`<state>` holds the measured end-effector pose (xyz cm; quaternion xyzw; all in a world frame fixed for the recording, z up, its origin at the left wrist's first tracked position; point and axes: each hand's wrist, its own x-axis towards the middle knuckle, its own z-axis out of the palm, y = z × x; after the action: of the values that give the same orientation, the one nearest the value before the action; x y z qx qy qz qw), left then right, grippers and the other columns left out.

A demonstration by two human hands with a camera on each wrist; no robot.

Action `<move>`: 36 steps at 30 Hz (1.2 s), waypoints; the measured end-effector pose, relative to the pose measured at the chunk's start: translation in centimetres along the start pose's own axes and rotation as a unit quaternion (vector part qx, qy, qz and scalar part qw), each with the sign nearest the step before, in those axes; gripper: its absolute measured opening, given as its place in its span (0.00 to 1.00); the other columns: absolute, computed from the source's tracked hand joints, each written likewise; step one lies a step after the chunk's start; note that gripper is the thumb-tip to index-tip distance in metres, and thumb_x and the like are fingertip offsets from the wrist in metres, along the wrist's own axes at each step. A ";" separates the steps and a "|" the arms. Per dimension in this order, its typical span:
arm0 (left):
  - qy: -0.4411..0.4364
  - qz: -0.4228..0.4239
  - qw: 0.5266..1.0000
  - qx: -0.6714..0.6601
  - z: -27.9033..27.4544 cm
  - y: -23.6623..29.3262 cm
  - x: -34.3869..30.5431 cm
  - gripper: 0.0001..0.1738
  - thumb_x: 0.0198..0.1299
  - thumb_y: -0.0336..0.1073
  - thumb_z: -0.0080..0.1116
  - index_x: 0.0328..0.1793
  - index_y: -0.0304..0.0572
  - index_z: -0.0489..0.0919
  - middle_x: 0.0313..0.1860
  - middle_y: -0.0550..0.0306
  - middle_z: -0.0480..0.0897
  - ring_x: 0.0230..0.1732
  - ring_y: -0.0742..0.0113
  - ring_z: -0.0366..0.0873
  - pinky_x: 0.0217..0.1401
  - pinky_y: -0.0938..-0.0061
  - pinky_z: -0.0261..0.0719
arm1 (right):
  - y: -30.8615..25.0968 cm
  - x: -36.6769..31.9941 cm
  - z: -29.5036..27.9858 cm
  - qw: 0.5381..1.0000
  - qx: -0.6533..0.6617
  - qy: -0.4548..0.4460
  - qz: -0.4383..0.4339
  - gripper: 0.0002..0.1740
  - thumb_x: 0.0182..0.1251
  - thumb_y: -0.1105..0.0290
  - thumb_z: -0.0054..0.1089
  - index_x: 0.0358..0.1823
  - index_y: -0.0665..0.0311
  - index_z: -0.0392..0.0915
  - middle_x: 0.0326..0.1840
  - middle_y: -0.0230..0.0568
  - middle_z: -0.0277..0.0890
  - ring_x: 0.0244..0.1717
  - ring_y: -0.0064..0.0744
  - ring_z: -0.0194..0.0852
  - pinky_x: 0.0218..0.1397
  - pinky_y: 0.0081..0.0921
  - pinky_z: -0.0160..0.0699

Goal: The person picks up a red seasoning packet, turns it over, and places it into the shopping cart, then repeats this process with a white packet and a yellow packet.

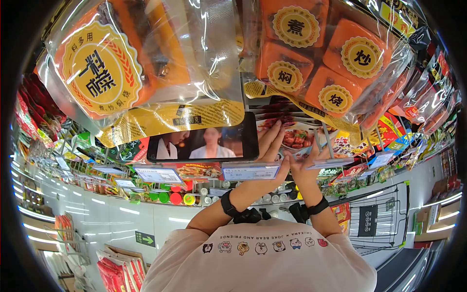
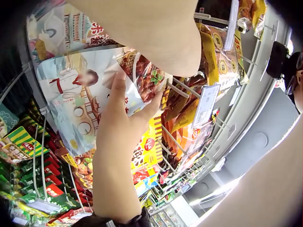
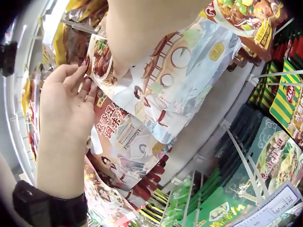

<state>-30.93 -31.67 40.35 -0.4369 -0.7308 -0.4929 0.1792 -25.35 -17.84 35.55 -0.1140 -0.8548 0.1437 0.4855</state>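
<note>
Both hands are at a pale blue-and-white seasoning pouch (image 2: 78, 106) with a cooked-meat picture, among the hanging packets. In the head view, my left hand (image 1: 270, 148) is on the pouch's left side and my right hand (image 1: 307, 168) on its right, close together. The right wrist view shows curled left fingers (image 3: 71, 78) pinching the edge by the meat picture. In the left wrist view, the right hand holds the other part of that edge, one finger lying along the printed front. Each wrist's own hand is mostly cut off in its own view.
Large clear bags of orange blocks (image 1: 296, 53) hang close in front. A phone (image 1: 202, 143) showing a video stands to the left, above price tags (image 1: 250, 173). More pouches (image 3: 125, 139) hang beneath the held one, with metal hooks around. A shopping cart (image 1: 372, 219) stands behind, right.
</note>
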 end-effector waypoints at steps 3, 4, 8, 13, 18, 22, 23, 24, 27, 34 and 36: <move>-0.001 -0.002 1.000 -0.004 0.2 0.0 0.1 0.34 0.48 0.30 0.54 0.64 0.34 0.61 0.67 0.40 0.56 0.63 0.43 0.55 0.64 0.57 0.53 | 0.4 -0.2 0.5 1.000 0.008 0.003 -0.003 0.51 0.40 0.53 0.71 0.66 0.58 0.51 0.65 0.74 0.39 0.62 0.69 0.46 0.60 0.55 0.48; -0.007 -0.006 1.000 -0.003 0.1 0.1 0.2 0.34 0.48 0.31 0.54 0.64 0.34 0.61 0.67 0.39 0.55 0.64 0.42 0.55 0.64 0.57 0.53 | 0.7 -0.3 0.8 1.000 0.007 0.004 -0.004 0.51 0.42 0.50 0.69 0.67 0.55 0.51 0.65 0.75 0.38 0.62 0.70 0.46 0.59 0.55 0.49; -0.010 -0.010 1.000 -0.016 0.2 0.3 0.3 0.34 0.48 0.31 0.54 0.65 0.34 0.60 0.68 0.37 0.52 0.64 0.40 0.53 0.65 0.56 0.51 | 1.2 -0.3 1.4 0.999 0.041 -0.001 -0.008 0.51 0.44 0.51 0.68 0.67 0.56 0.48 0.64 0.75 0.38 0.62 0.70 0.44 0.60 0.56 0.47; -0.014 -0.003 1.000 -0.003 0.4 0.1 0.3 0.34 0.48 0.31 0.54 0.64 0.36 0.61 0.68 0.36 0.51 0.64 0.39 0.53 0.65 0.55 0.51 | 0.7 1.0 1.0 0.999 0.007 0.000 -0.035 0.51 0.46 0.53 0.68 0.68 0.56 0.45 0.64 0.72 0.40 0.62 0.68 0.43 0.58 0.56 0.46; -0.024 -0.008 1.000 -0.009 0.1 0.0 0.1 0.33 0.48 0.30 0.54 0.64 0.37 0.62 0.68 0.37 0.52 0.64 0.41 0.55 0.65 0.56 0.52 | 0.7 1.3 1.3 0.999 0.001 0.011 -0.039 0.50 0.45 0.54 0.68 0.67 0.58 0.47 0.64 0.70 0.42 0.62 0.67 0.44 0.58 0.54 0.48; -0.020 -0.004 1.000 -0.014 0.2 -0.1 0.0 0.32 0.47 0.29 0.55 0.63 0.38 0.63 0.68 0.39 0.53 0.64 0.42 0.55 0.64 0.57 0.54 | 1.0 1.2 1.9 1.000 -0.002 0.018 -0.026 0.51 0.40 0.54 0.70 0.63 0.66 0.52 0.64 0.73 0.41 0.65 0.70 0.38 0.62 0.56 0.40; -0.016 0.001 1.000 -0.013 0.1 -0.1 0.1 0.32 0.47 0.29 0.55 0.63 0.38 0.63 0.68 0.40 0.53 0.64 0.43 0.56 0.64 0.57 0.54 | 1.0 1.2 1.9 0.999 0.003 0.018 -0.027 0.50 0.40 0.54 0.70 0.63 0.66 0.53 0.64 0.74 0.41 0.65 0.70 0.38 0.62 0.56 0.41; -0.014 0.003 1.000 -0.020 0.2 -0.1 0.1 0.32 0.47 0.29 0.55 0.63 0.38 0.63 0.68 0.40 0.53 0.64 0.43 0.56 0.64 0.57 0.55 | 1.0 1.2 1.9 0.999 0.008 0.019 -0.029 0.50 0.40 0.54 0.70 0.63 0.66 0.53 0.64 0.74 0.42 0.65 0.70 0.38 0.62 0.56 0.41; -0.009 0.009 0.999 -0.040 0.6 -0.4 -0.1 0.33 0.46 0.28 0.55 0.63 0.39 0.64 0.68 0.41 0.54 0.64 0.43 0.56 0.64 0.58 0.56 | 1.0 1.1 2.0 0.999 -0.005 0.022 -0.028 0.50 0.40 0.55 0.70 0.63 0.66 0.53 0.64 0.73 0.42 0.64 0.70 0.40 0.61 0.56 0.43; -0.006 0.021 0.995 -0.098 0.9 -0.8 -0.8 0.32 0.45 0.26 0.55 0.62 0.39 0.65 0.67 0.41 0.54 0.65 0.43 0.55 0.63 0.59 0.56 | 0.6 0.5 1.5 1.000 0.018 -0.001 -0.005 0.50 0.40 0.57 0.71 0.64 0.66 0.52 0.63 0.71 0.44 0.61 0.68 0.45 0.61 0.55 0.43; -0.006 0.022 0.993 -0.114 1.0 -1.0 -1.1 0.32 0.45 0.26 0.55 0.61 0.39 0.65 0.67 0.41 0.54 0.65 0.43 0.56 0.63 0.59 0.57 | -0.2 0.5 0.8 1.000 -0.001 -0.006 0.006 0.50 0.41 0.59 0.70 0.64 0.66 0.51 0.62 0.71 0.44 0.62 0.67 0.45 0.62 0.54 0.42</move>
<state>-30.96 -31.44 38.55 -0.4734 -0.6611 -0.5662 0.1348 -26.31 -17.99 35.58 -0.1182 -0.8573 0.1467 0.4791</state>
